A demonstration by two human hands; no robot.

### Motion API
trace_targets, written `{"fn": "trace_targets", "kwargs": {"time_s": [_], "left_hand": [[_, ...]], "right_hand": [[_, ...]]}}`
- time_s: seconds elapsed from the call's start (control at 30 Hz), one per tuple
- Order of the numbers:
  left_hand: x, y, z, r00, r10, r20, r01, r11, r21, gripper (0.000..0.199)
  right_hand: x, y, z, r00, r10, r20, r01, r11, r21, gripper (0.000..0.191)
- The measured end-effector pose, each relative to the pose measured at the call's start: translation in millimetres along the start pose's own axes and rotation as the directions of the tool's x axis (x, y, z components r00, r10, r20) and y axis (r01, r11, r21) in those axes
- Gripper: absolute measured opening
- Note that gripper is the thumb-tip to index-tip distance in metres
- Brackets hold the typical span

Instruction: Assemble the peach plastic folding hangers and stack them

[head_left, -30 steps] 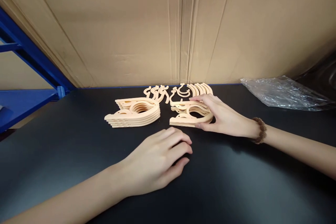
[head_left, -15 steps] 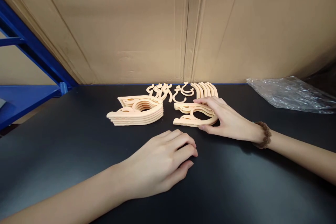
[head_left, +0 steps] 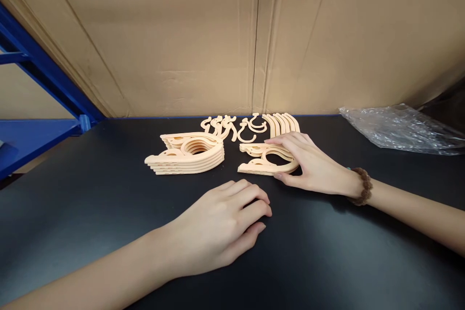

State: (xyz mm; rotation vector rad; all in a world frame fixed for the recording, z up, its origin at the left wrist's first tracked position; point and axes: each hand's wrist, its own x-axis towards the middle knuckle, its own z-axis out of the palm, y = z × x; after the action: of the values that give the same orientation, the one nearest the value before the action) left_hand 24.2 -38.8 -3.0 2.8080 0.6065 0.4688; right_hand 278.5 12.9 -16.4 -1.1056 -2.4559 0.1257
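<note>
My right hand (head_left: 308,164) grips a short stack of beige plastic folding hangers (head_left: 250,168) by its curved right end, thumb at the near side and fingers over the far side. These hangers lie flat on the black table. My left hand (head_left: 228,223) rests on the table nearer to me, palm down, fingers loosely bent and apart, with nothing in it. Beyond it on the left stands a taller stack of folded hangers (head_left: 189,159). Loose beige hanger hooks (head_left: 247,133) lie behind the two stacks.
Several curved beige pieces (head_left: 281,123) lie in a row behind my right hand. A clear plastic bag (head_left: 403,128) is at the back right of the black table (head_left: 90,193). Brown cardboard (head_left: 181,38) stands along the back edge, with a blue metal frame (head_left: 54,72) at left.
The view has shifted very slightly, so things sit a little further left. Both hands keep their places, the right one still on the short stack.
</note>
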Motion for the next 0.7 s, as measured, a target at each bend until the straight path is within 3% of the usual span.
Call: {"fn": "trace_targets", "kwargs": {"time_s": [0.23,0.33,0.43,0.57,0.7], "left_hand": [[0,1,0.9,0.999,0.009,-0.031,-0.007,0.998,0.069,0.015],[0,2,1.1,0.985,-0.002,-0.173,0.039,0.977,0.210,0.016],[-1,3,-1.1,0.952,-0.088,-0.292,0.191,0.919,0.345,0.019],[-1,8,-3.5,0.944,-0.154,-0.291,0.287,0.821,0.494,0.030],[0,10,-1.8,0.952,-0.197,-0.236,0.292,0.817,0.497,0.026]], "right_hand": [[0,0,0,1.000,-0.019,-0.017,0.019,1.000,-0.017,0.056],[0,0,0,1.000,-0.021,-0.023,0.020,1.000,-0.019,0.056],[0,0,-1,1.000,-0.020,-0.025,0.019,1.000,-0.021,0.054],[1,0,-1,0.999,-0.023,-0.023,0.022,1.000,-0.022,0.051],[1,0,-1,0.999,-0.025,-0.026,0.024,0.999,-0.029,0.051]]}}
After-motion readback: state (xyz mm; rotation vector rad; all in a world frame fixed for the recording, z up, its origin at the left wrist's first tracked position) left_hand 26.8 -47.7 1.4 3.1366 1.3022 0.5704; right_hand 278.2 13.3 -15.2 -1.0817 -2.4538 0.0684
